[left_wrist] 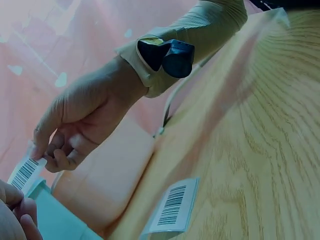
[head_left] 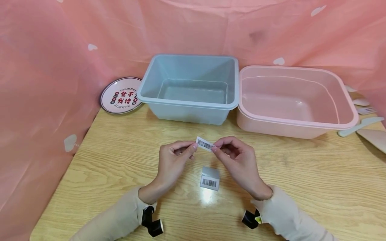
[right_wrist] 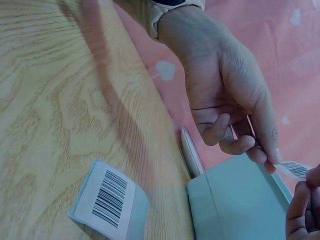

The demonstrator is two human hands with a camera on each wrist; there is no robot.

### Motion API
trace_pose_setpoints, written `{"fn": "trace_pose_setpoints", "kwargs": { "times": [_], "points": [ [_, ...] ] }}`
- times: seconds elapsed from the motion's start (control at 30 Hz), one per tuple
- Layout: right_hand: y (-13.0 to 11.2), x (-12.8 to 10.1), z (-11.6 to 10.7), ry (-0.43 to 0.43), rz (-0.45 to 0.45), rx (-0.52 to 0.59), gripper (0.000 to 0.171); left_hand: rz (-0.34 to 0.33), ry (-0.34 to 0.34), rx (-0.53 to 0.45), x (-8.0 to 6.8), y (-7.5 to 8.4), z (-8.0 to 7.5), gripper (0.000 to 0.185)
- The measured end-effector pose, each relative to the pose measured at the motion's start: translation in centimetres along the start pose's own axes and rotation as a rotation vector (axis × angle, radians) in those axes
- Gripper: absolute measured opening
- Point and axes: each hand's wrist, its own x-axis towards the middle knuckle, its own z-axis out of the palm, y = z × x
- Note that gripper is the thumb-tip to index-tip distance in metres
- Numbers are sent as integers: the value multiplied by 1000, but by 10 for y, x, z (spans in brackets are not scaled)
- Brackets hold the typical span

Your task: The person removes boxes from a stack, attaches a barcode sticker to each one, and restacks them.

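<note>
Between both hands, raised over the table, is a small white barcode label (head_left: 204,144). My left hand (head_left: 173,160) pinches its left end between thumb and forefinger. The right end is pinched the same way by my right hand (head_left: 239,160). In the right wrist view the label (right_wrist: 296,170) looks thin and slightly curved. Below the hands, on the wood, lies a folded grey-backed piece of label strip (head_left: 210,179) bearing another barcode label. One part of that strip stands bent up from the table, as the left wrist view also shows the strip (left_wrist: 172,207).
A grey-blue bin (head_left: 193,112) stands behind the hands, with a pink bin (head_left: 295,129) to its right. A round plate with red lettering (head_left: 122,95) leans by the left bin. Pale cutlery, including a knife (head_left: 360,126), and a paddle-like utensil (head_left: 375,139) lie at the right edge.
</note>
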Motion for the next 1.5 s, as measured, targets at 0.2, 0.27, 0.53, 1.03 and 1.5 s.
{"fn": "trace_pose_setpoints", "kwargs": {
  "times": [0.2,0.27,0.53,1.03,1.5],
  "points": [
    [2,3,1,-16,-16,0,6,13,49,-74,4,0,-2,14],
    [2,4,1,-15,-14,5,7,27,53,-90,5,1,-3,13],
    [4,7,2,-59,-50,10,8,49,8,-74,7,0,-8,9],
    [15,38,16,-108,-109,-115,7,146,143,145,28,-8,-22,5],
    [32,74,35,-38,-220,-336,7,190,225,244,64,-23,-33,8]
  ]
}}
